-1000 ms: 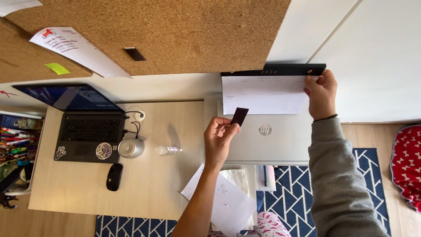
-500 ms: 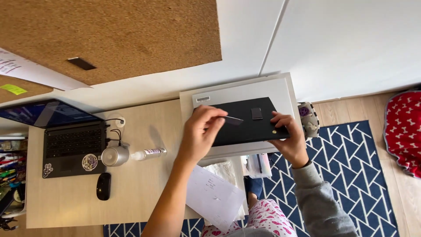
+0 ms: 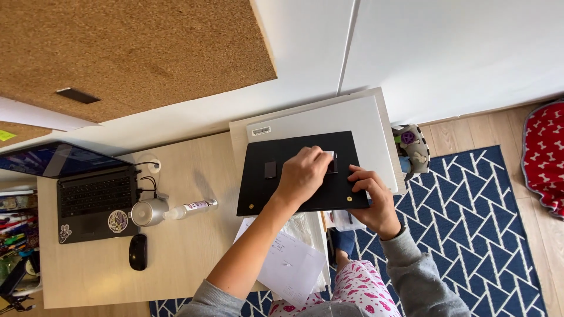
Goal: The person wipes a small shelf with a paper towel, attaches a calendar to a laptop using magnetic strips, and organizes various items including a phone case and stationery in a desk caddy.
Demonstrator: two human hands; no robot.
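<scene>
The flat black board point(image 3: 294, 194) lies on your closed grey laptop point(image 3: 358, 126) at the counter's point(image 3: 194, 235) back right corner. Your left hand point(image 3: 305, 173) presses a small strip point(image 3: 332, 162) onto it; your right hand point(image 3: 370, 196) pinches its lower right edge.

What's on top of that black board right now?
On the black board lies one small dark strip. The left hand presses on a second strip, mostly covering it. The right hand grips the board's near edge.
</scene>
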